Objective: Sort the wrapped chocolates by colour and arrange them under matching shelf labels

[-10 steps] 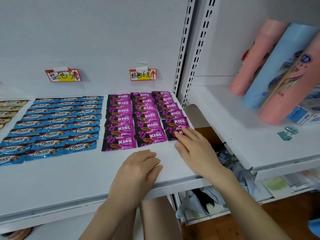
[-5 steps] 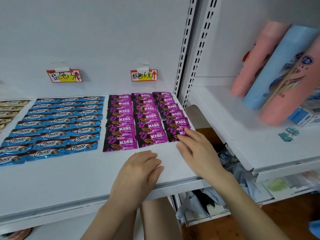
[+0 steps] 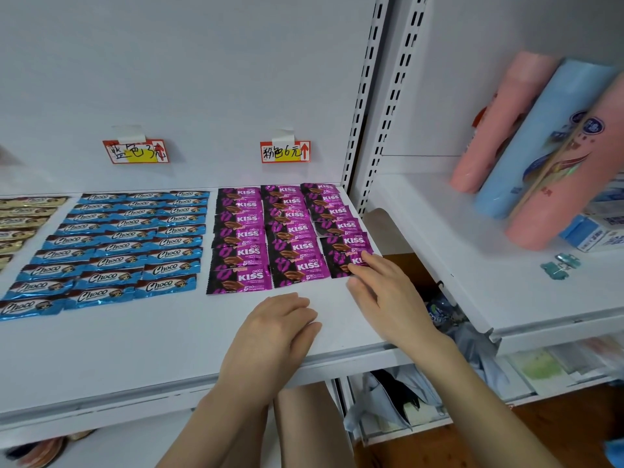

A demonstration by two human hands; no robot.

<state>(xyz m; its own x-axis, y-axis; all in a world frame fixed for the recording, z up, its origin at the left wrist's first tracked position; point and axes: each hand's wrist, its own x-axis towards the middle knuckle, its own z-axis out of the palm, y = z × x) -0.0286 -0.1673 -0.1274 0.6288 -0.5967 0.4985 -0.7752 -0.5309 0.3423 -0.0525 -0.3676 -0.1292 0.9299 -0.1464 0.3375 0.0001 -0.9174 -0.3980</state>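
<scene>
The front pink wrapper [image 3: 337, 264] — judged light, slippery, best slid by its edge — is pressed under straight fingers of the right hand [image 3: 388, 292]; the left hand [image 3: 270, 336] is laid flat, empty

Hands [image 3: 381, 292] near, perhaps on, purple chocolates [image 3: 241, 251]

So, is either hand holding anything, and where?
Nothing gripped: the right hand touches the right end of the front purple chocolate; the left hand rests on the shelf.

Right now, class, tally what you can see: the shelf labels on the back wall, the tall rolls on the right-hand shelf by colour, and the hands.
Shelf labels: 2
Pink rolls: 2
Blue rolls: 1
Hands, left hand and right hand: 2
Total: 7
</scene>
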